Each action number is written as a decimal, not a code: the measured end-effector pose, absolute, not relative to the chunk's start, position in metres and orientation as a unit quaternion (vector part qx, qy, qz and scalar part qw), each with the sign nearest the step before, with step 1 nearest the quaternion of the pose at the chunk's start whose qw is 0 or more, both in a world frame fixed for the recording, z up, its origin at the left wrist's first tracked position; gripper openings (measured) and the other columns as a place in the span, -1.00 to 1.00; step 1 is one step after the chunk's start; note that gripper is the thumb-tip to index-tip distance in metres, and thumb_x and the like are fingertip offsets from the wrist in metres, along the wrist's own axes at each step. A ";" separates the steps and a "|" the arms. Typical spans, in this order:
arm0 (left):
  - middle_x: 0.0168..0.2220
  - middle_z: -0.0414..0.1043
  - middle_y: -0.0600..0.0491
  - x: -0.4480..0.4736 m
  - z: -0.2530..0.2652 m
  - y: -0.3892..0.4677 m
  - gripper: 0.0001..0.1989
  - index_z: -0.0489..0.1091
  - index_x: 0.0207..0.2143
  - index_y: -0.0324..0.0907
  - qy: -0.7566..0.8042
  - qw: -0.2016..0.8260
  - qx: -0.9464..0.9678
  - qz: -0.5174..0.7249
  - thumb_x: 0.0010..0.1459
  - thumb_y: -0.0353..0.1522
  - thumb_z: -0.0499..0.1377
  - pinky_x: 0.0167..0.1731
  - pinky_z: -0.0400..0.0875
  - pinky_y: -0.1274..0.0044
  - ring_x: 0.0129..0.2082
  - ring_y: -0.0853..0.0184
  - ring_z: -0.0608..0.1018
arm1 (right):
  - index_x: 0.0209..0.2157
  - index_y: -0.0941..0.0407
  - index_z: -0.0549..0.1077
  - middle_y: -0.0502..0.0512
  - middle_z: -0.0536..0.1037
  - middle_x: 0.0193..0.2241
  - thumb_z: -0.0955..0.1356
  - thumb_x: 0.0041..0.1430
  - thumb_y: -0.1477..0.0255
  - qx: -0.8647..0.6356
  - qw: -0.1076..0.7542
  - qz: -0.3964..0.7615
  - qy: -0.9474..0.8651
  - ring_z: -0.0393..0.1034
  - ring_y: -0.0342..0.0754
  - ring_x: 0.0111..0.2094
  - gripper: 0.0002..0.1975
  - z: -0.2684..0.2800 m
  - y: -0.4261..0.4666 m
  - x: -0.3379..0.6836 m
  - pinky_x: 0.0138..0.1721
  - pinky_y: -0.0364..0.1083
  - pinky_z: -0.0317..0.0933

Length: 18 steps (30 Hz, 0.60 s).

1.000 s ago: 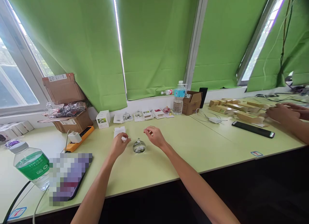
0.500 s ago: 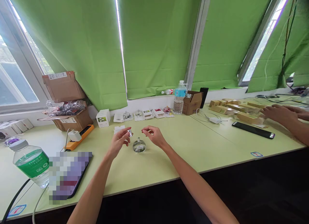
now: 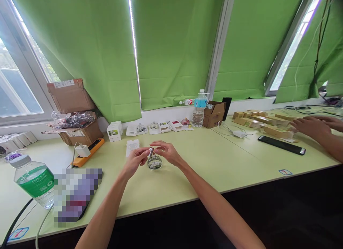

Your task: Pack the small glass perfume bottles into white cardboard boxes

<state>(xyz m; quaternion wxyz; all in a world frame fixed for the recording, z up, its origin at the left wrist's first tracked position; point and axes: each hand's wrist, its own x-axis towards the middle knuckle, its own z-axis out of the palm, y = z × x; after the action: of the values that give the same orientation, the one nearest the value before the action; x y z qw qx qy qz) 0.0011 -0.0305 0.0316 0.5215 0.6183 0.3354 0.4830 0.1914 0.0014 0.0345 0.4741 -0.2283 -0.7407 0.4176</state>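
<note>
Round clear-glass bottle [image 3: 154, 164] stands upright on the pale yellow-green surface [image 3: 214, 170], between its front and back edges. The left hand [image 3: 134, 161] pinches a shiny silver cylindrical cap [image 3: 151, 152], tilted, at the bottle's top. The right hand [image 3: 170, 154] arches beside the cap, fingers bent; whether they grip anything cannot be told. A white rectangular card piece [image 3: 132, 146] lies just beyond the left hand, toward the back edge.
</note>
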 end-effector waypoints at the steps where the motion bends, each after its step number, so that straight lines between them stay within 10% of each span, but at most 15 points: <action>1: -0.63 0.14 0.17 0.001 0.031 -0.031 -0.66 0.47 -0.21 -0.23 0.336 0.520 0.620 0.482 0.10 -0.16 0.17 -0.63 -0.07 0.60 -0.64 0.53 0.11 | -0.13 0.06 0.52 0.14 0.43 -0.05 0.38 0.08 0.21 -0.220 0.472 0.423 -0.742 0.36 0.01 -0.06 -0.66 0.034 0.001 0.191 -0.05 -0.01 0.28; 9: -0.68 0.02 0.20 0.004 0.032 -0.034 -0.62 0.49 -0.25 -0.24 0.348 0.512 0.627 0.472 0.08 -0.11 0.17 -0.63 -0.10 0.59 -0.65 0.52 0.09 | -0.20 0.05 0.55 0.13 0.46 -0.08 0.41 0.02 0.23 -0.185 0.470 0.450 -0.737 0.36 0.00 -0.08 -0.70 0.036 -0.004 0.186 -0.05 -0.01 0.27; 18: -0.33 0.44 -0.03 -0.006 0.029 -0.020 -0.57 0.44 -0.22 -0.23 0.397 0.482 0.547 0.557 0.04 -0.06 0.16 -0.69 -0.01 0.62 -0.67 0.57 0.22 | -0.12 0.15 0.45 0.18 0.54 -0.25 0.42 -0.01 0.19 -0.269 0.549 0.470 -0.636 0.44 -0.01 -0.24 -0.55 0.032 0.008 0.195 -0.14 0.03 0.30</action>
<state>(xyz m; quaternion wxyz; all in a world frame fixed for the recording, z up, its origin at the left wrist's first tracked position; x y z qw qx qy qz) -0.0065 -0.0200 0.0295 0.4822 0.5471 0.3971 0.5572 0.1948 0.0079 0.0323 0.5492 -0.2694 -0.6362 0.4700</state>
